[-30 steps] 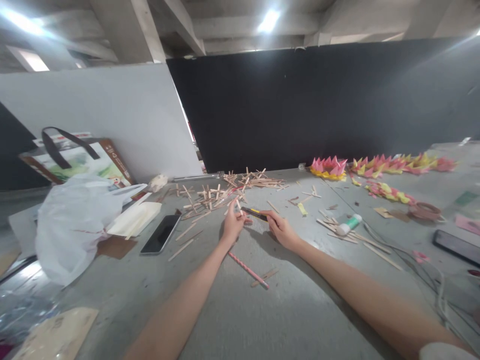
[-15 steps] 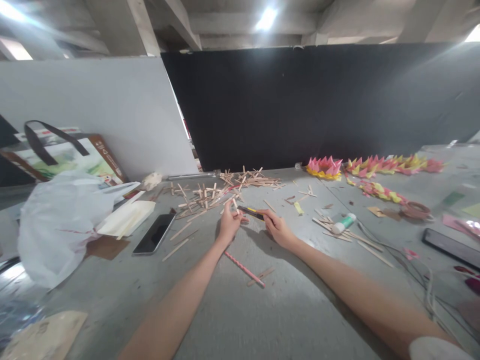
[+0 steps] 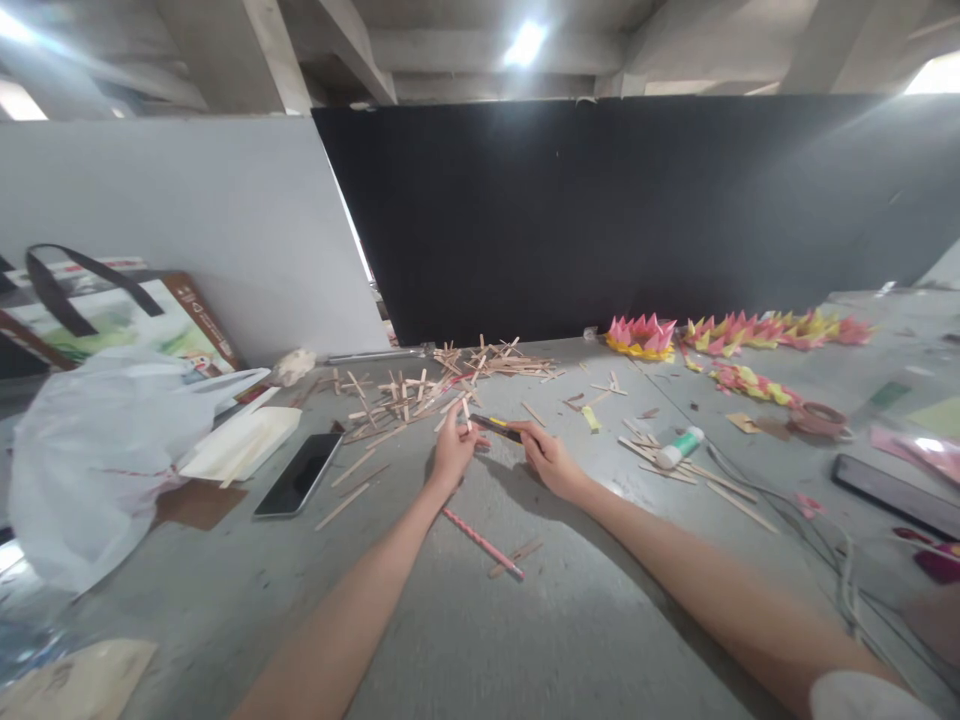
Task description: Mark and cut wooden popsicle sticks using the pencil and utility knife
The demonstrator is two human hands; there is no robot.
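My left hand (image 3: pixel 454 450) is closed on a short, pale wooden craft stick (image 3: pixel 466 413) that points up between the fingers. In my right hand (image 3: pixel 551 460) is a black and yellow utility knife (image 3: pixel 499 429), held by its handle. Its front end reaches to the fingers of my left hand, by the stick; whether the blade touches the wood I cannot tell. A red and white striped pencil (image 3: pixel 484 543) lies on the grey table (image 3: pixel 570 620) below my hands, its end over a small crossed pair of sticks (image 3: pixel 517 557).
A heap of wooden sticks (image 3: pixel 405 395) lies beyond my hands. Left are a phone (image 3: pixel 298 476) and a white plastic bag (image 3: pixel 97 460). To the right lie a glue stick (image 3: pixel 680 447), pink and yellow paper flowers (image 3: pixel 641 337), a tape roll (image 3: pixel 817 418), cables and another phone (image 3: pixel 896 490).
The whole view has shifted slightly, so things appear a little further left. Both hands keep their grips, and the knife stays against or close to the stick.
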